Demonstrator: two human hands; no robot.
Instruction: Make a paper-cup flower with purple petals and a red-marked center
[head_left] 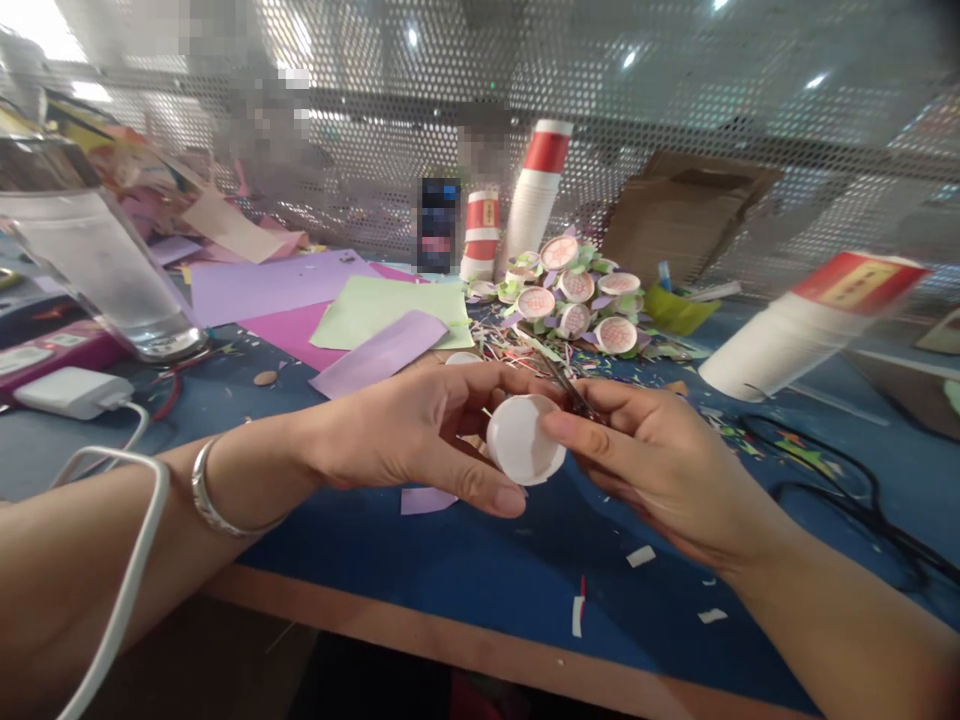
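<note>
Between my two hands is a small round white paper cup bottom [517, 440], its shallow hollow turned toward me. My left hand [442, 430] curls around its left side, thumb below and fingers behind. With its thumb on the right rim, my right hand [645, 450] also holds slim dark metal scissors [566, 385], which point up and away to the left; their handles are mostly hidden by the fingers. A small purple paper piece [427, 500] lies on the table below my left hand.
Behind my hands are purple paper [382, 352], green paper [397, 312] and a pile of decorated cup bottoms [576, 290]. Stacked paper cups [780, 340] lean at right. A water glass [112, 260], white charger [75, 392] and white cable [142, 530] are at left; a black cable [832, 490] at right.
</note>
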